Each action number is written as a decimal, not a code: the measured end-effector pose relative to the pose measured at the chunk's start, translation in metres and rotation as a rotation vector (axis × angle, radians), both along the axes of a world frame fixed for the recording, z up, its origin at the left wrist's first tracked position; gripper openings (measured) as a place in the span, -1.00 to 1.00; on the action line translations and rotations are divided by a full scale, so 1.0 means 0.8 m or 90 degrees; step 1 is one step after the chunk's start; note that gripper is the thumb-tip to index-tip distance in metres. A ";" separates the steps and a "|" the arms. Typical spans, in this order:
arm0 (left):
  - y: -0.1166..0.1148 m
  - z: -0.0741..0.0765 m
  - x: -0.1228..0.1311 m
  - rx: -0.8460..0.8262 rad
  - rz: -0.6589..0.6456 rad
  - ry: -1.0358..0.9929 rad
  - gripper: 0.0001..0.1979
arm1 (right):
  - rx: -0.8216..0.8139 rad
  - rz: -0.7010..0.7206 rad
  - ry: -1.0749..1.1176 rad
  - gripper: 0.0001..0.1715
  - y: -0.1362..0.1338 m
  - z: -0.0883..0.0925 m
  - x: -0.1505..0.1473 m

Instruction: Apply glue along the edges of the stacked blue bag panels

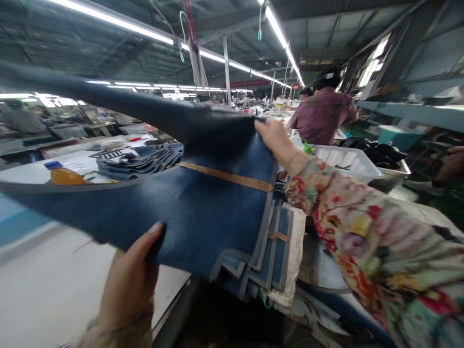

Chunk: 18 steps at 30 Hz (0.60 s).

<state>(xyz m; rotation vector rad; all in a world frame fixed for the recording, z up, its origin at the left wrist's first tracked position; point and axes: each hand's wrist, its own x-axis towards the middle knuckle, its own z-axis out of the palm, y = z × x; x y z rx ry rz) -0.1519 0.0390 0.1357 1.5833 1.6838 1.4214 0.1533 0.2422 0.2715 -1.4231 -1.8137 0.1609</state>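
I hold a large piece of dark blue denim (203,212) lifted up in front of me. My left hand (130,285) grips its lower edge, thumb on top of the cloth. My right hand (273,140), in a flowered sleeve, pinches the upper edge near a tan stitched band. Below the lifted piece a stack of cut denim pieces (268,256) lies over the table's edge, on a pale cloth.
A white worktable (43,285) runs at the left, with an orange-drink bottle (65,175) and another pile of denim pieces (145,162). A white plastic bin (344,162) stands at the right. A person in a maroon shirt (322,116) works ahead.
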 end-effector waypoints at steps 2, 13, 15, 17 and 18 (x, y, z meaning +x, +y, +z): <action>0.028 -0.016 0.015 -0.072 0.023 -0.094 -0.52 | -0.075 0.001 -0.041 -0.41 0.013 -0.072 -0.007; 0.067 -0.073 0.036 -0.150 -0.034 0.080 -0.36 | -0.113 0.147 -0.212 -0.62 -0.091 -0.293 0.015; 0.071 -0.072 0.042 -0.124 -0.081 0.232 -0.49 | -0.068 0.162 -0.230 -0.64 -0.112 -0.302 0.010; 0.076 -0.072 0.053 -0.106 -0.124 0.362 -0.56 | -0.041 0.169 -0.244 -0.61 -0.123 -0.307 0.006; 0.077 -0.074 0.058 -0.105 -0.136 0.419 -0.58 | -0.035 0.170 -0.257 -0.59 -0.126 -0.307 0.005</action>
